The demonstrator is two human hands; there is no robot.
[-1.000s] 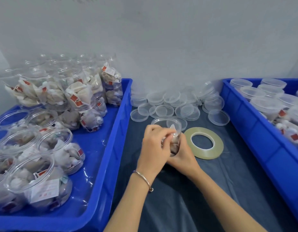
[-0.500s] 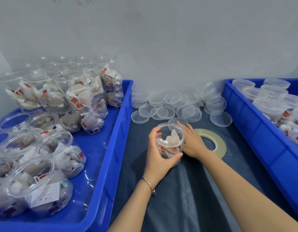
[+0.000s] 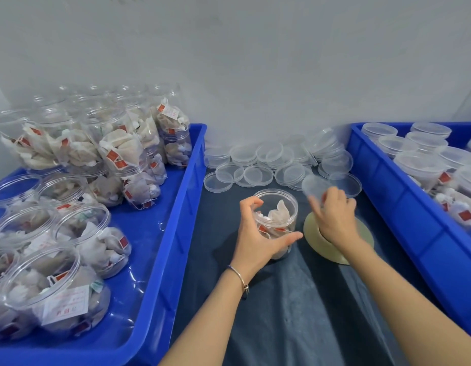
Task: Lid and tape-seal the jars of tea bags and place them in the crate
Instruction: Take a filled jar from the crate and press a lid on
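Note:
An open clear jar of tea bags stands upright on the dark cloth in the middle. My left hand grips its side, thumb in front and fingers curled at the rim. My right hand pinches a clear round lid, tilted and blurred, just right of the jar's mouth. The yellowish tape roll lies flat under my right wrist. The blue crate on the right holds several lidded jars.
A blue crate on the left is full of open jars of tea bags, some stacked at the back. Loose clear lids lie in a heap on the cloth against the grey wall.
My right hand left the jar's side, picked a lid from the pile and lifted it toward the jar. My left hand kept its hold on the jar.

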